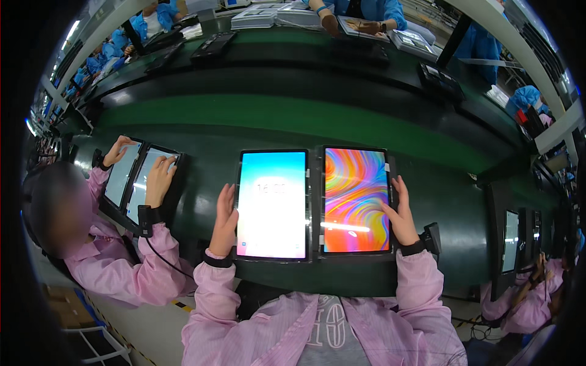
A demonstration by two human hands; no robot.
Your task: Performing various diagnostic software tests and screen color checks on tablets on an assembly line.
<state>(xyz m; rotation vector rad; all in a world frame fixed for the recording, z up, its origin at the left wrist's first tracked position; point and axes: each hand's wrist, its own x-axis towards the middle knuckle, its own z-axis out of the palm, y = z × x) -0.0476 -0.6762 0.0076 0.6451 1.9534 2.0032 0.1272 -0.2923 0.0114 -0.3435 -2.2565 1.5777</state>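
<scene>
Two lit tablets lie side by side in front of me on the dark green bench. The left tablet (271, 210) has a pale blue-to-white screen, and the right tablet (356, 195) glows with orange, pink and purple swirls. My left hand (225, 219) rests along the left tablet's left edge, fingers stretched out and pointing away from me. At the other side, my right hand (401, 216) lies along the right tablet's right edge, its fingers extended and the thumb over the screen. Neither hand is closed round a tablet.
On my left a co-worker in pink (116, 250) touches two pale-screened tablets (137, 174). Another tablet (510, 241) stands by a pink-sleeved person at the right. Across the green conveyor strip (293, 113), people in blue sit by a far bench with stacked white trays (253, 18).
</scene>
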